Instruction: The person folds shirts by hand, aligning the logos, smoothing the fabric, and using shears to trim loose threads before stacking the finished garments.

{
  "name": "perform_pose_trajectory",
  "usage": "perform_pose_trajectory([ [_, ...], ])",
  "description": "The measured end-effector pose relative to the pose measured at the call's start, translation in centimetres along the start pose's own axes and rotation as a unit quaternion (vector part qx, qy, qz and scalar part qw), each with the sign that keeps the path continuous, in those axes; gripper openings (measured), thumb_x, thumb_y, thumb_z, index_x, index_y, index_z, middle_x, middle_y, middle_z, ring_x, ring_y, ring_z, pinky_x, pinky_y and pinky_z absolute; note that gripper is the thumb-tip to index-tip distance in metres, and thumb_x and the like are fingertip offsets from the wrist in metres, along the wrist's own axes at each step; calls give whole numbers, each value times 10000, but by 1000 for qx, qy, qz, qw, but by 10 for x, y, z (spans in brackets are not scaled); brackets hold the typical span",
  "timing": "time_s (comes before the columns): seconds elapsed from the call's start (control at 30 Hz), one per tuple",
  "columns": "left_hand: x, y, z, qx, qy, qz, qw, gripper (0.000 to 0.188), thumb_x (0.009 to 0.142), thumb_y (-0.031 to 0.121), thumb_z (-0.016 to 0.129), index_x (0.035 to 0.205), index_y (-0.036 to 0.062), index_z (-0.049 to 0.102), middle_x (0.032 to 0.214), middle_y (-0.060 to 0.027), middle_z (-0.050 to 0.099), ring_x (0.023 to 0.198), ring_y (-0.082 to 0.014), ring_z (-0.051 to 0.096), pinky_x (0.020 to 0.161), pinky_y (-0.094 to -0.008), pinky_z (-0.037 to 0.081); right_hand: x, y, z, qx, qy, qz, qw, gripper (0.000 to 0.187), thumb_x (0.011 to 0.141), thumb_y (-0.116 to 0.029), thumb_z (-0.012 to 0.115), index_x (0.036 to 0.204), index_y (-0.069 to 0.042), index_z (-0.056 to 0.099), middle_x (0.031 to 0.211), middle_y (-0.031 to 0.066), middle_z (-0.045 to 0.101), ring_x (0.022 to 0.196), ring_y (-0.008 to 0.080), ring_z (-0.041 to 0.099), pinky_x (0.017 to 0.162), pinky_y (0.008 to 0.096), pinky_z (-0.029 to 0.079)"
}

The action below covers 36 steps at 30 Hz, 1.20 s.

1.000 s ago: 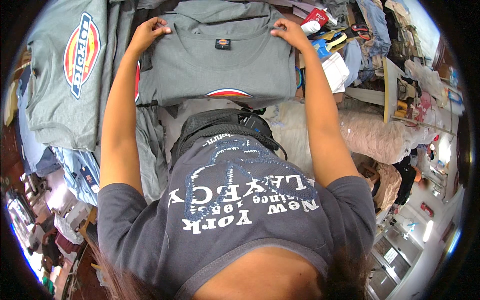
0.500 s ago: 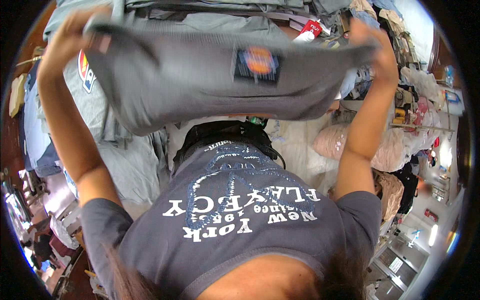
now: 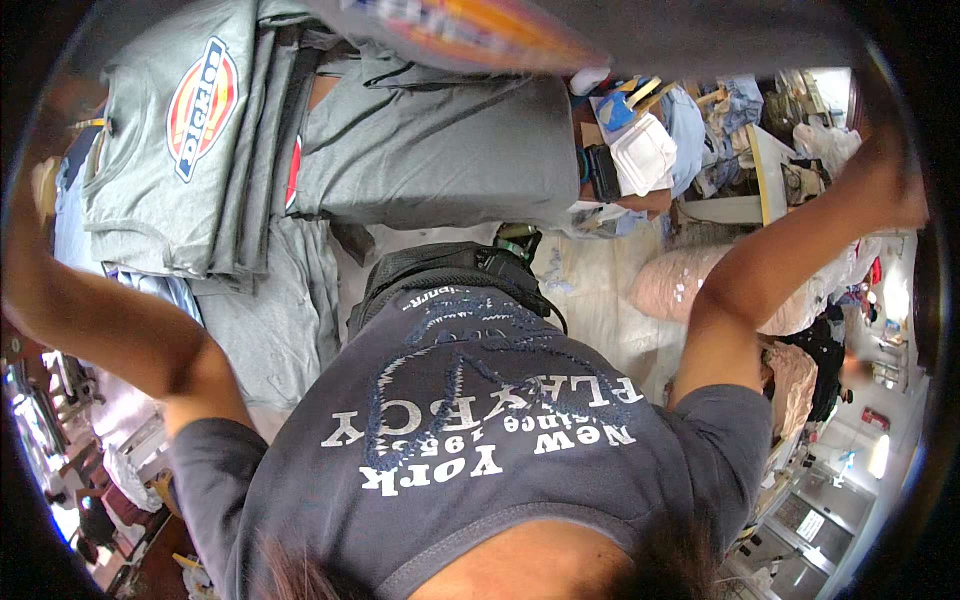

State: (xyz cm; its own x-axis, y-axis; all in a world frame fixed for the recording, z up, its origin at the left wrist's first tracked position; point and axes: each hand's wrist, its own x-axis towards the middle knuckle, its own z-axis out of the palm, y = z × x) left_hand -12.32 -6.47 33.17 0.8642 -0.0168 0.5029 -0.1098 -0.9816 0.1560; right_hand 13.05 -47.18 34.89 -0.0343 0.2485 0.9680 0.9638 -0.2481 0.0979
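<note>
The grey cloth shirt (image 3: 720, 38) with a bright printed badge (image 3: 480, 32) had risen, blurred, to the view's top, baring a flat grey fabric garment (image 3: 450, 150) below. Left hand (image 3: 24, 215) and right hand (image 3: 893, 175) had spread rimward; finger opening and grip could not be told.
</note>
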Motion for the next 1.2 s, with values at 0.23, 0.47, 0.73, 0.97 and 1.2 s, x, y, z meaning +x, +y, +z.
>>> perform_pose_trajectory([
  [0.23, -138, 35, 232, -259, -193, -225, 919, 371, 500, -110, 473, 811, 28, 622, 686, -113, 495, 686, -236, 510, 629, -297, 391, -310, -78, 14, 80, -428, 297, 850, 320, 489, 30, 470, 738, -113, 610, 654, 40, 488, 706, 235, 449, 642, 344, 324],
  [0.47, -206, 39, 280, -215, -367, -238, 873, 289, 529, -43, 546, 786, 55, 638, 712, -116, 549, 707, -278, 536, 641, -312, 425, -403, -137, -7, 115, -549, 474, 679, 240, 573, 5, 566, 753, -147, 614, 651, 35, 490, 688, 207, 482, 639, 333, 354],
  [0.73, -154, -15, 284, -252, -123, -368, 887, 237, 752, 137, 586, 972, 48, 576, 796, -84, 580, 699, -158, 549, 647, -271, 436, -372, -93, 25, 151, -330, 586, 724, 208, 695, -159, 663, 836, -35, 572, 727, 54, 522, 624, 146, 499, 582, 247, 409],
  [0.97, -104, -55, 324, 1, -98, -414, 905, 497, 762, 422, 554, 979, -25, 557, 892, -214, 581, 832, -332, 565, 727, -377, 428, -350, -48, 75, -215, -347, 464, 786, 214, 730, -205, 635, 830, -41, 541, 755, 93, 523, 718, 258, 526, 646, 372, 418],
  [1.2, -114, -14, 271, -114, 13, -456, 882, 330, 707, 164, 659, 985, 11, 568, 806, -128, 608, 646, -183, 562, 628, -267, 440, -364, -19, 32, -12, -214, 632, 745, 180, 740, -191, 624, 776, -58, 509, 785, 53, 559, 741, 214, 538, 647, 339, 414],
])
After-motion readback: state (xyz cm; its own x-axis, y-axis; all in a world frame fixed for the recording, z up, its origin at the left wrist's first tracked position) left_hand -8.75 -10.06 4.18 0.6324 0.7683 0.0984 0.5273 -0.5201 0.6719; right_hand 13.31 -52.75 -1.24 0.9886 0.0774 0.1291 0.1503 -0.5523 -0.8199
